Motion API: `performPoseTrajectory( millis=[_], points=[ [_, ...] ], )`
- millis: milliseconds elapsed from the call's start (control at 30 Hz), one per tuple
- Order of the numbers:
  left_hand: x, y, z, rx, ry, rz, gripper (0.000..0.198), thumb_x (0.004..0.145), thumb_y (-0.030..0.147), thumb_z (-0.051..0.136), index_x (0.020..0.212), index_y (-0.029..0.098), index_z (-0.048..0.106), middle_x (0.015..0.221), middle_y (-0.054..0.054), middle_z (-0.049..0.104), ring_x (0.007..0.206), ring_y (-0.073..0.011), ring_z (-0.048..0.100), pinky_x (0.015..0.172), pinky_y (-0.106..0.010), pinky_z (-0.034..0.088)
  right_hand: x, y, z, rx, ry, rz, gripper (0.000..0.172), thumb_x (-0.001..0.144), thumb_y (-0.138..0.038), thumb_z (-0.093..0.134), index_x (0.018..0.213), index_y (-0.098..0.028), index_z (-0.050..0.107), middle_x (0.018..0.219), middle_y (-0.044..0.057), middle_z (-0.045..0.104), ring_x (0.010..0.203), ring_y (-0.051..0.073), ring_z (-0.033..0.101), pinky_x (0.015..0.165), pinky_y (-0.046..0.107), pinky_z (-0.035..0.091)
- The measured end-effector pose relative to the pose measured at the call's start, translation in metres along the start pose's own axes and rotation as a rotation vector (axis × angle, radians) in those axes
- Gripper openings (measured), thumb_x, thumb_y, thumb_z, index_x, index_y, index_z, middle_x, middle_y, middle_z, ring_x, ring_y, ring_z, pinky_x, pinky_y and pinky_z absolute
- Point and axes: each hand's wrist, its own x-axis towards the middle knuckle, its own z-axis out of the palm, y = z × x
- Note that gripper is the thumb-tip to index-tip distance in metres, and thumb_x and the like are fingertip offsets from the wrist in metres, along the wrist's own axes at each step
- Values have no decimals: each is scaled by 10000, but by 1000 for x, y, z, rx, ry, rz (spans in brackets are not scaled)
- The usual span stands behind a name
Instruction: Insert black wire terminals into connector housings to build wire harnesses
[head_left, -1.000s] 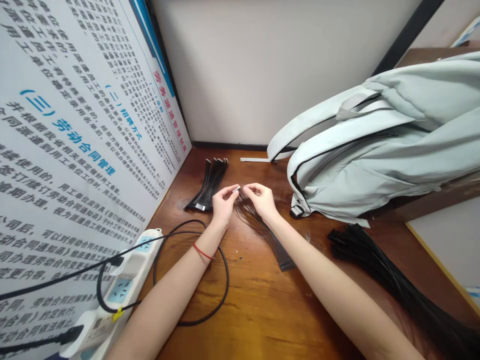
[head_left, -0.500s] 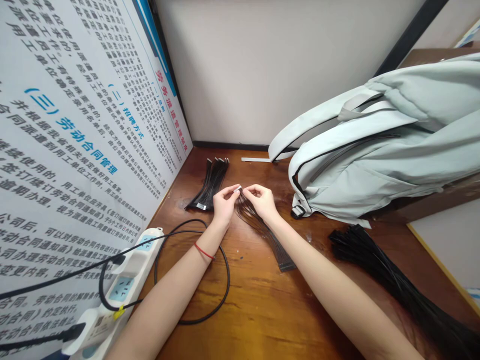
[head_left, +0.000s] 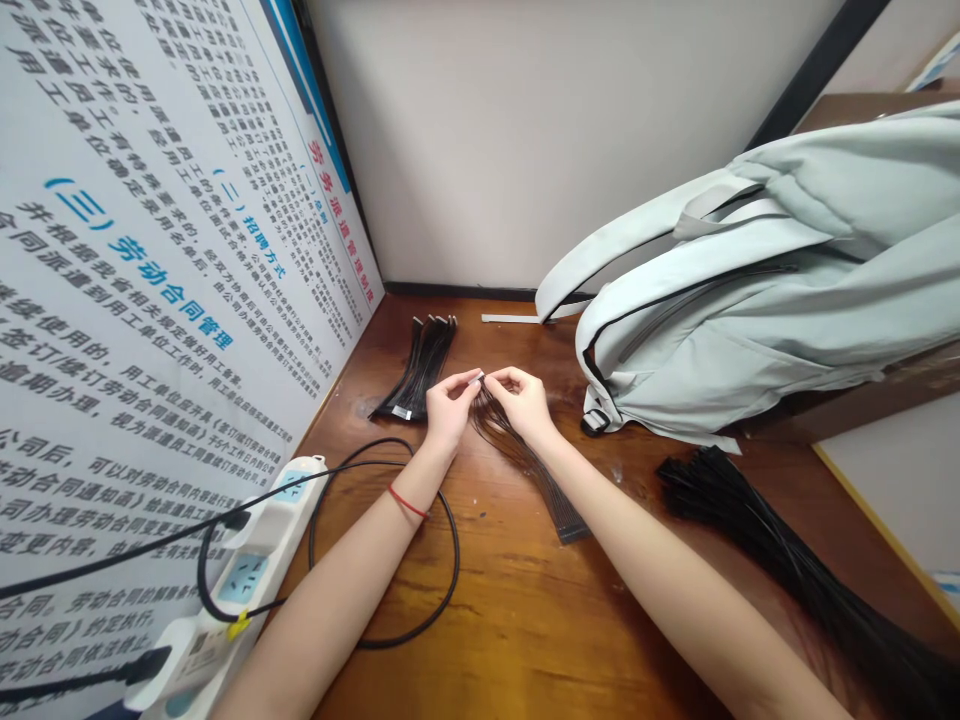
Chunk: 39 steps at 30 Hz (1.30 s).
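Between my two hands is the white connector end of a wire harness, a flat bundle of thin dark wires. My left hand pinches the white connector between thumb and finger. Close beside it, my right hand is closed in a pinch on the wires just behind that connector. From there the wires run down under my right wrist to a dark end strip lying on the table. Just left of my left hand lies a stack of similar black harnesses with a white label near its lower end.
A large bundle of black cables lies at the right on the wooden table. Behind it is a pale green backpack with straps reaching onto the table. A looped black cord and a white power strip are at the left.
The hands and harness stay almost in place, with both pinches kept. The view has shifted very slightly.
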Motion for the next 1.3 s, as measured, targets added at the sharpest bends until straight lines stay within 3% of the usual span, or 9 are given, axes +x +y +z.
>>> performPoseTrajectory(
  millis=[700, 867, 967, 1067, 1300],
  points=[
    [-3, 3, 0, 48, -79, -4, 188, 642, 171, 660, 820, 127, 697, 874, -93, 715, 815, -180, 655, 862, -361, 483, 2, 2, -5, 9, -56, 21, 174, 692, -344, 595, 677, -171, 608, 671, 27, 647, 645, 153, 593, 661, 285, 478],
    [-5, 3, 3, 16, -125, 24, 263, 610, 197, 686, 852, 132, 607, 866, -75, 677, 764, -147, 641, 748, -300, 510, 9, -22, -18, -202, -179, -80, 184, 737, -291, 571, 835, -180, 680, 846, 46, 681, 743, 152, 609, 716, 286, 469],
    [-9, 5, 4, -31, -113, 17, 372, 576, 217, 724, 874, 162, 507, 775, -20, 643, 691, -122, 635, 678, -264, 510, 15, -44, -26, -419, -306, -190, 100, 712, -226, 609, 726, -190, 701, 701, 17, 670, 636, 135, 576, 635, 259, 442],
    [-12, 11, 6, -127, -120, -33, 475, 576, 270, 746, 947, 173, 466, 747, -9, 648, 696, -126, 649, 717, -285, 513, 23, -64, -35, -496, -364, -185, 93, 694, -192, 627, 626, -199, 690, 590, -7, 653, 572, 129, 560, 606, 252, 429],
    [-27, 35, 16, -208, -434, -200, 512, 570, 439, 759, 958, 134, 622, 864, -91, 700, 774, -191, 672, 778, -353, 518, 18, -84, -51, -227, -180, -119, 180, 719, -335, 613, 706, -175, 695, 689, 22, 688, 625, 146, 592, 637, 270, 460]
  ],
)
